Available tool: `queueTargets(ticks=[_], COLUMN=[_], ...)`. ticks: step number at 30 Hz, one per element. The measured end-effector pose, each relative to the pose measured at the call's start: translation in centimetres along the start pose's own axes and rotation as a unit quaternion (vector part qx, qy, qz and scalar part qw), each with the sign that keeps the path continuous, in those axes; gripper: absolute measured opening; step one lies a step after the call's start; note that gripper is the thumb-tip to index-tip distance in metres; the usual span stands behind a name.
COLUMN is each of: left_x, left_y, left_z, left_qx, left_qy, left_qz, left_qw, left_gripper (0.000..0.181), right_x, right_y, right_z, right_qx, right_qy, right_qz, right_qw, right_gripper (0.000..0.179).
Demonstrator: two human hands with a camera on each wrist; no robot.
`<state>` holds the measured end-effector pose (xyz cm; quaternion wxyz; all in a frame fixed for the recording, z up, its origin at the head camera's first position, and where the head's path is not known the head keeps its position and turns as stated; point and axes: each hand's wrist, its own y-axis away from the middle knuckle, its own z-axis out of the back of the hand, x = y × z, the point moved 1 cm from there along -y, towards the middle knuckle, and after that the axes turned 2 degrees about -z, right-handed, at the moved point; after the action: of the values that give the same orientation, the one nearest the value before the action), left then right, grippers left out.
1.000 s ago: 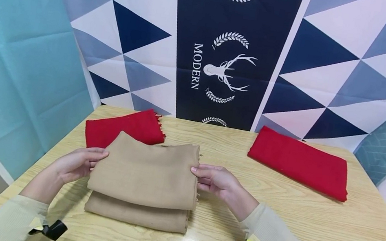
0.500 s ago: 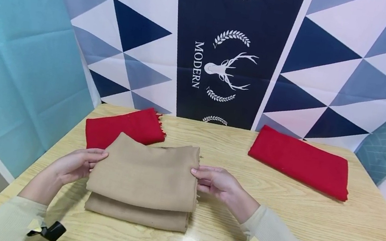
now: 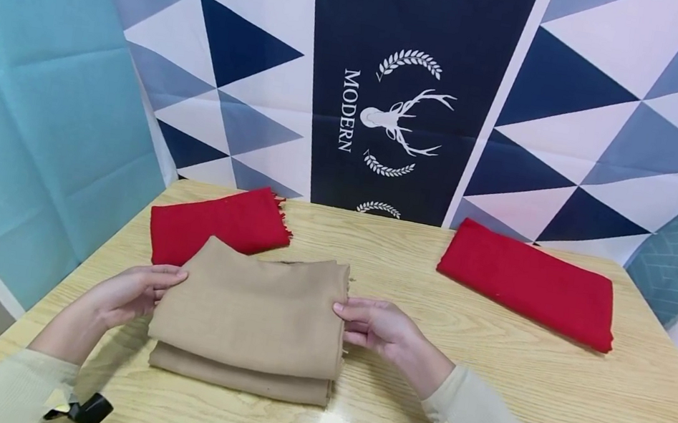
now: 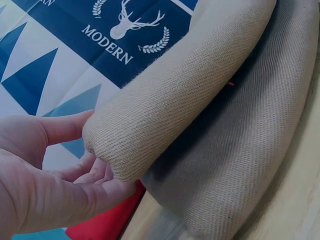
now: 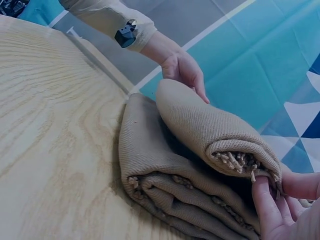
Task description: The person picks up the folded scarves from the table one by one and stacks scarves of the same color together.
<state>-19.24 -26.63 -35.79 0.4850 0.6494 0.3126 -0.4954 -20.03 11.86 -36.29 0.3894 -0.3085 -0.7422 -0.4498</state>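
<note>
Both hands hold a folded beige scarf (image 3: pixel 255 319), one at each side. It is tilted over a second folded beige scarf (image 3: pixel 237 379) on the table, whose front edge shows beneath. At the left edge my left hand (image 3: pixel 129 290) pinches the upper scarf, thumb above and fingers below. My right hand (image 3: pixel 383 333) grips the opposite edge the same way. Fringe (image 5: pixel 235 161) shows inside the upper scarf's rolled end in the right wrist view. There, a dark gap separates the two scarves along part of their length.
Behind the beige scarves, a folded red fringed cloth (image 3: pixel 214 223) lies at the back left, partly covered from view. Another folded red cloth (image 3: pixel 530 285) rests at the back right. The wooden table (image 3: pixel 489 348) meets a patterned backdrop (image 3: pixel 408 91).
The hands have lowered the upper scarf slightly toward the table's front, and less of the lower scarf now shows. Their hold is unchanged.
</note>
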Motion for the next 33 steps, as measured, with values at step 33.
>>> queueTargets(ticks=[33], left_x=[2.4], left_y=[0.4], left_z=[0.5], left_qx=[-0.019], left_qy=[-0.063], left_qz=[0.014], left_qw=[0.9977], left_gripper=[0.014], right_x=[-1.8], right_y=[-0.2], right_z=[0.3], right_qx=[-0.019], right_qy=[0.024], right_qz=[-0.026], right_qw=[0.9992], right_gripper=[0.014])
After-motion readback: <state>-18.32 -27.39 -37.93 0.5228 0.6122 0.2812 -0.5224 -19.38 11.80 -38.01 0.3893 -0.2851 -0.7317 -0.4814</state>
